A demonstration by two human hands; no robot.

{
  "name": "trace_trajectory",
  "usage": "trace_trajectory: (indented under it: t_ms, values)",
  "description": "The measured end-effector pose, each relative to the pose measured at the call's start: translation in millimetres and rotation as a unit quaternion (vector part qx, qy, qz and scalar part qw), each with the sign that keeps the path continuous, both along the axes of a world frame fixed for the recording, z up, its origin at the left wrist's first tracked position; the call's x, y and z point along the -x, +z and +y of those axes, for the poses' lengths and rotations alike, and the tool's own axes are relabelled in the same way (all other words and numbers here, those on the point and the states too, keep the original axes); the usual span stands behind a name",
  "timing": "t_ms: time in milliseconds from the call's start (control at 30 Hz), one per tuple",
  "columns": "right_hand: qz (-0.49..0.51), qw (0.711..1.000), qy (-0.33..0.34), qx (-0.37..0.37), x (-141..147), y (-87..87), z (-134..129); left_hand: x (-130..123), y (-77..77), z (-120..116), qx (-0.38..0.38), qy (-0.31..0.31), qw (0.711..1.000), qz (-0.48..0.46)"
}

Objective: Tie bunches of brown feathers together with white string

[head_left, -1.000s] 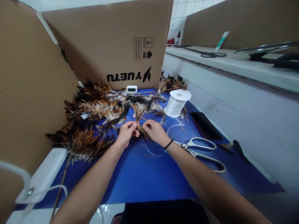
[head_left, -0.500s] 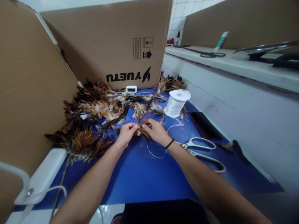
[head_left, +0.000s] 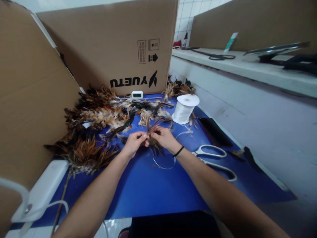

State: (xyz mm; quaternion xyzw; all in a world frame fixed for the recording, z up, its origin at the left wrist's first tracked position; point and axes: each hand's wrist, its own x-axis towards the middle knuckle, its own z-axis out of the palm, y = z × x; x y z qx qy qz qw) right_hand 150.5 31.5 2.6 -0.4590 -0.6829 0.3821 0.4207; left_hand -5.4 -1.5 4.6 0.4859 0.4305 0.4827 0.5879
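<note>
A small bunch of brown feathers is between my two hands, just above the blue table surface. My left hand pinches it from the left with thumb and fingers together. From the right, my right hand grips the same bunch, its fingertips partly hidden by the feathers. A thin white ribbon curls on the table below my right hand and runs toward a white spool behind it. Scissors with white handles lie beside my right wrist, their blades hidden by the arm.
Heaps of brown and black feathers cover the table's left and back. A small digital clock stands before a large cardboard box. A black phone lies at right. A white lamp base sits front left.
The whole view has shifted slightly, so the things appear a little further left. Both hands keep hold of the feather bunch, with its lower feathers showing slightly more.
</note>
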Motion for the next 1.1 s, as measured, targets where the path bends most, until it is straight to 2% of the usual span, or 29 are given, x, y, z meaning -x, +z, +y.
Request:
trace_trajectory:
  t_ms: [100, 233, 300, 633, 933, 1100]
  values:
    - [0.049, 0.997, -0.02, 0.048, -0.3, 3.8, -1.1, 0.6, 1.1, -0.7, 0.003, -0.017, 1.0, -0.015]
    - [0.09, 0.985, 0.068, 0.134, -3.9, 9.5, -5.5, 0.0, 3.0, -2.0, 0.006, -0.045, 0.999, -0.016]
    - [0.094, 0.979, 0.093, 0.152, -5.8, 11.2, -7.2, -0.2, 2.9, -2.1, 0.004, -0.052, 0.999, -0.014]
    - [0.169, 0.963, 0.068, 0.198, -5.2, 11.7, -6.3, 1.5, 0.1, -2.1, 0.016, -0.075, 0.997, -0.028]
    - [0.156, 0.973, 0.008, 0.17, -5.9, 6.4, -1.0, 1.5, 3.5, -2.0, 0.047, -0.067, 0.995, -0.054]
    - [0.137, 0.981, -0.015, 0.138, -7.9, 10.0, -0.9, 2.4, 3.0, 0.1, 0.059, -0.029, 0.996, -0.055]
